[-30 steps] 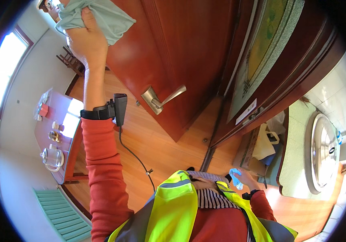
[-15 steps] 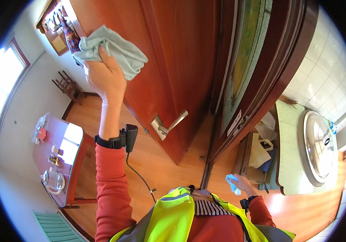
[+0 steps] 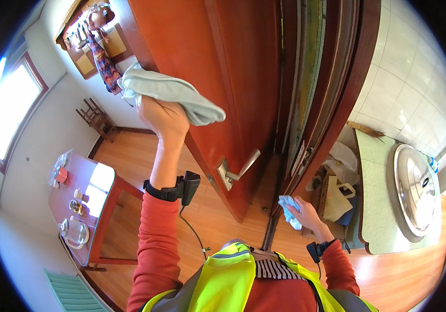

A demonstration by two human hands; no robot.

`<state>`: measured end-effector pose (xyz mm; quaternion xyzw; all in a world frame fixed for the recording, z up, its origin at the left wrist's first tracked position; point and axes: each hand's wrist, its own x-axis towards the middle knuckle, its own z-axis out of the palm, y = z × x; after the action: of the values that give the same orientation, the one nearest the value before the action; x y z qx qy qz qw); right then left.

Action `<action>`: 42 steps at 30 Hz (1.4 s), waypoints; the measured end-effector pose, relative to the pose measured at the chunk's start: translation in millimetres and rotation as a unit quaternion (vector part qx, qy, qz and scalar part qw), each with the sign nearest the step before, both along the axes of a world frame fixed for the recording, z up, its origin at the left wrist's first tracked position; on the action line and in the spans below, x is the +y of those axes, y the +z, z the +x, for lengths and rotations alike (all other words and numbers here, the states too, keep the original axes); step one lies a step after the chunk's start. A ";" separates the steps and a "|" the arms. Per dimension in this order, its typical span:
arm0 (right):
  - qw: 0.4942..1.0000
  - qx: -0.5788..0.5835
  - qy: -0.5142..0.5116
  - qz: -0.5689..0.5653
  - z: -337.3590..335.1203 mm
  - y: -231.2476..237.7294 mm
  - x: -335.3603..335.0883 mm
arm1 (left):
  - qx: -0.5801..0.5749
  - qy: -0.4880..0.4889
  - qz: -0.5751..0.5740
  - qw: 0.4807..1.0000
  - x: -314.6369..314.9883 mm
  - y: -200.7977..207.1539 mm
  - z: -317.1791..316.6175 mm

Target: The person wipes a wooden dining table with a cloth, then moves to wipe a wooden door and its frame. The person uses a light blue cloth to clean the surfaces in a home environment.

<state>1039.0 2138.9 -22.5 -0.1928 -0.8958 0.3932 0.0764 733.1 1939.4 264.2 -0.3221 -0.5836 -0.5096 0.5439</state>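
My left hand (image 3: 164, 117) is raised at the edge of a reddish-brown wooden door (image 3: 218, 67), closed on a pale grey-green cloth (image 3: 176, 95). The cloth lies over the door's edge and against its face, and its folded end hangs to the right. Below it on the door sits a metal lever handle (image 3: 237, 169), apart from both hands. Lower down, my right hand (image 3: 306, 213) grips a crumpled light-blue cloth (image 3: 289, 212) near the foot of the door frame (image 3: 332, 99). Some of the left fingers are hidden behind the cloth.
At left stands a table (image 3: 80, 187) with a glass pitcher (image 3: 73, 233) and small jars. A wooden chair (image 3: 97, 118) is by the far wall. To the right, a green counter (image 3: 376, 208) bears a large round metal lid (image 3: 414, 190) and a brush (image 3: 366, 129). Bags (image 3: 339, 200) sit beneath.
My left hand and its cloth have shifted right and down along the door edge. The right hand has risen slightly with the blue cloth. The view has turned a little.
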 end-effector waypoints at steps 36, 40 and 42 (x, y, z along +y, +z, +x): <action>0.825 0.557 -0.089 -0.004 -185.6 150.9 -110.2 | -0.113 -0.712 -0.165 0.673 56.4 -97.5 -46.7; 0.811 0.576 -0.074 0.064 -188.0 147.8 -108.2 | -0.217 -0.709 -0.122 0.660 89.7 -75.7 -69.5; 0.804 0.581 -0.084 0.092 -190.2 146.3 -106.5 | -0.258 -0.710 -0.111 0.646 107.8 -66.6 -78.4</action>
<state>848.7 2032.4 123.9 0.0052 -0.6958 0.3398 0.6328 654.8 2047.2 197.5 -0.5510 -0.3453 -0.7339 -0.1963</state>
